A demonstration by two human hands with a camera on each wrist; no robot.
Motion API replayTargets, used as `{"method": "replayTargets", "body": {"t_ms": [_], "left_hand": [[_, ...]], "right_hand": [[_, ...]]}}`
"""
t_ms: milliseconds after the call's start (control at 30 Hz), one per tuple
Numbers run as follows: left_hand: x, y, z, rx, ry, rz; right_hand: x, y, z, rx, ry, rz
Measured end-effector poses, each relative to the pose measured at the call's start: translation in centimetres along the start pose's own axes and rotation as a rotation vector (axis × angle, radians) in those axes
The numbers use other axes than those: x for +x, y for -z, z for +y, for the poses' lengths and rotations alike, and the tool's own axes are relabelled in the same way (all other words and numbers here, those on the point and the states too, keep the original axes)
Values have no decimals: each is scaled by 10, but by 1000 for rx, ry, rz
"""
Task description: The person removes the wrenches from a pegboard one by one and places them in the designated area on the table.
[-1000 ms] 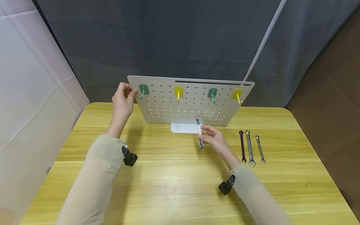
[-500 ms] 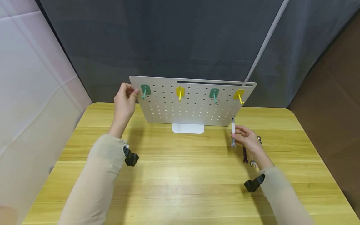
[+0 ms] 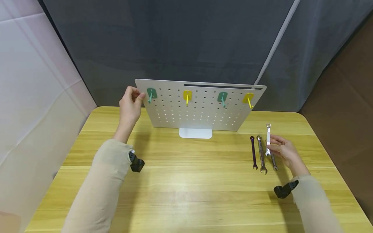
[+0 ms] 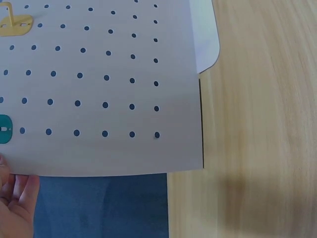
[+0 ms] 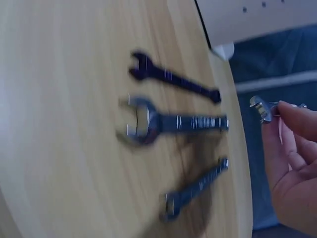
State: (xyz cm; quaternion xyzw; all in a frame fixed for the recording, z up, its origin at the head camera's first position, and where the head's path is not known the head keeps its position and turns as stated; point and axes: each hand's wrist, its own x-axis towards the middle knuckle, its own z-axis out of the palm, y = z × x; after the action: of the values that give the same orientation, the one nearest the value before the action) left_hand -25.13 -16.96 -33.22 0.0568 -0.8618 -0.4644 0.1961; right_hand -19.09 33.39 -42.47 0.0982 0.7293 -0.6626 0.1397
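The left hand pinches the left edge of a white pegboard, thumb in front and fingers behind. Two green hooks and two yellow hooks stick out along the board's upper part. Off to the right, the right hand pinches a small silver combination wrench between thumb and fingers, raised above the table. Below it lie a dark purple wrench, a large silver wrench and a smaller silver wrench, the last partly hidden in the head view.
The pegboard stands on a white base plate near the back of the wooden table. A dark curtain hangs behind, a pale one at the left and a brown one at the right.
The right hand has carried the small silver wrench rightward, from in front of the pegboard's base to over the lying wrenches. The left hand keeps its hold on the board.
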Motion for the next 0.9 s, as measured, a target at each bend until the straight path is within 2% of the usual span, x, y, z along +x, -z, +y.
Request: {"method": "replayTargets", "body": {"t_ms": [267, 533, 667, 900], "left_hand": [[-1, 0, -1, -5, 5, -4], [-2, 1, -2, 2, 18, -9], [-1, 1, -2, 5, 14, -6], [0, -1, -1, 9, 15, -11]], "right_hand": [[-4, 33, 15, -2, -108, 26], [-8, 45, 23, -80, -213, 100], [-9, 47, 25, -138, -217, 108], [-12, 45, 29, -328, -166, 121]]}}
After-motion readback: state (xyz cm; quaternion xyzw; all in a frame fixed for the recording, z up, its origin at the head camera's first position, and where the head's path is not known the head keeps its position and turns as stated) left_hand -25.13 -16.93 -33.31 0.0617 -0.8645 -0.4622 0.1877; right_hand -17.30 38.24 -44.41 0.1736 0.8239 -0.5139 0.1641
